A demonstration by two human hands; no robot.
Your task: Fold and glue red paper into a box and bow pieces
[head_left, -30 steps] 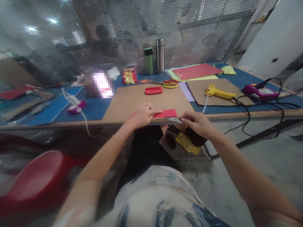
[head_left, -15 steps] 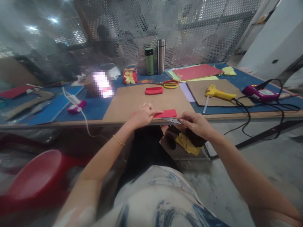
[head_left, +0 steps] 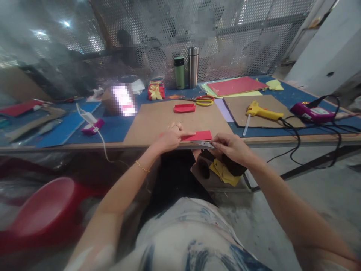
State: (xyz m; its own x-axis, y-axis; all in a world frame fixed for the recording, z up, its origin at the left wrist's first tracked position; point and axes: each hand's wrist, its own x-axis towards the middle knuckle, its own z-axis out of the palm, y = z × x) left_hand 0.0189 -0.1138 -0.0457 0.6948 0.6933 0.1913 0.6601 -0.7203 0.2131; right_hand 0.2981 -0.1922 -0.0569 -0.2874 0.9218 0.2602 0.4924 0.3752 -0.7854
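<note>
A red paper strip (head_left: 200, 135) lies along the front edge of a brown cardboard sheet (head_left: 149, 116). My left hand (head_left: 172, 137) presses it down, index finger stretched along it and the other fingers curled. Just in front of the strip, my right hand (head_left: 229, 145) pinches a thin, pointed metal blade (head_left: 203, 143). The blade points left along the strip's near edge; its handle end is hidden in my fingers. A folded red paper piece (head_left: 184, 108) sits farther back on the cardboard.
Behind the cardboard lie scissors (head_left: 204, 100) with yellow and red handles, near a green bottle (head_left: 179, 73) and a steel flask (head_left: 193, 67). A yellow glue gun (head_left: 263, 111) with a black cord is at right. A red stool (head_left: 47, 210) stands lower left.
Both hands keep nearly the same place on the strip and blade. The whole view has shifted very slightly.
</note>
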